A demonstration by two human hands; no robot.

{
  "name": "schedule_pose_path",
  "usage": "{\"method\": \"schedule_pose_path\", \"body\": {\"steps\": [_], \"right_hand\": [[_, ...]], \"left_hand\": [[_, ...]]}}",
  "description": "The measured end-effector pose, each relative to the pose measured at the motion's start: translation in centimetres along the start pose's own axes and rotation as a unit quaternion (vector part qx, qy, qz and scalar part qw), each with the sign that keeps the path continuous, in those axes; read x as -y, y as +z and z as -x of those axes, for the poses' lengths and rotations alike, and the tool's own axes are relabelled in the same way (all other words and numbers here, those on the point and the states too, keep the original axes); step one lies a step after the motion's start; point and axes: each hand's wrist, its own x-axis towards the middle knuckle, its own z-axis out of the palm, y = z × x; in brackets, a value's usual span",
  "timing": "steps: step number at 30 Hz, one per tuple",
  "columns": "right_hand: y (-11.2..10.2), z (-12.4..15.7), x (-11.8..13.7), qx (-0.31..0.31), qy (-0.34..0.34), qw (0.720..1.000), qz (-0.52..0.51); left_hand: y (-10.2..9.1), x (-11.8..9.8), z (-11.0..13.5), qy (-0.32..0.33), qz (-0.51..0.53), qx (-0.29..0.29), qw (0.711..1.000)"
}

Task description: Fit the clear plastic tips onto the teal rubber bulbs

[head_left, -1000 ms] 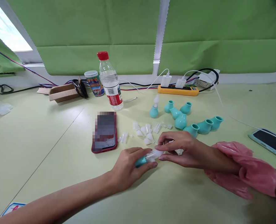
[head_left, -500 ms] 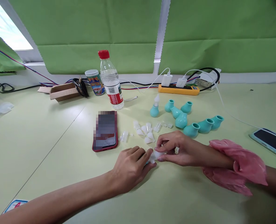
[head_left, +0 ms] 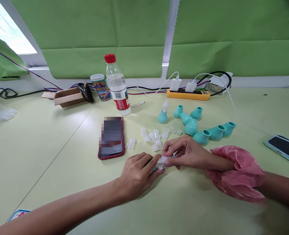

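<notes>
My left hand [head_left: 138, 174] is closed around a teal squeeze bulb, nearly all hidden by the fingers; a sliver of teal shows at the fingertips. A clear plastic connector [head_left: 160, 164] sticks out of this grip toward the right. My right hand [head_left: 180, 152] pinches a translucent white tip at the connector's end, its thumb in front and most of the tip covered. Behind the hands lie several loose white tips and clear connectors [head_left: 156, 134]. One assembled bulb with its white tip [head_left: 162, 116] stands farther back, and several open-necked teal bulbs [head_left: 202, 137] are grouped to the right.
A red-cased phone [head_left: 111, 138] lies left of the parts; another phone [head_left: 285, 148] is at the far right. A water bottle [head_left: 120, 94], a can [head_left: 100, 87], a cardboard box [head_left: 69, 98] and a yellow power strip [head_left: 188, 94] line the back. A pink plastic cover [head_left: 237, 174] surrounds my right wrist.
My right hand has turned slightly and its fingers have closed in tighter over the white tip and connector. My left hand keeps its hold, and the view has shifted a little.
</notes>
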Motion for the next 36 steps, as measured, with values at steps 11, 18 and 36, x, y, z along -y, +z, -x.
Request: {"method": "schedule_pose_path", "body": {"steps": [11, 18, 36], "right_hand": [[-0.2, 1.9, 4.2, -0.243, -0.148, 0.95, 0.127], [-7.8, 0.5, 6.9, -0.429, -0.19, 0.814, 0.344], [-6.8, 0.0, 2.8, -0.347, -0.141, 0.71, 0.596]], "left_hand": [[-0.7, 0.1, -0.7, -0.124, 0.221, 0.022, 0.967], [-0.1, 0.0, -0.6, -0.139, 0.13, 0.132, 0.973], [0.5, 0.8, 0.0, -0.121, 0.103, 0.084, 0.984]]}}
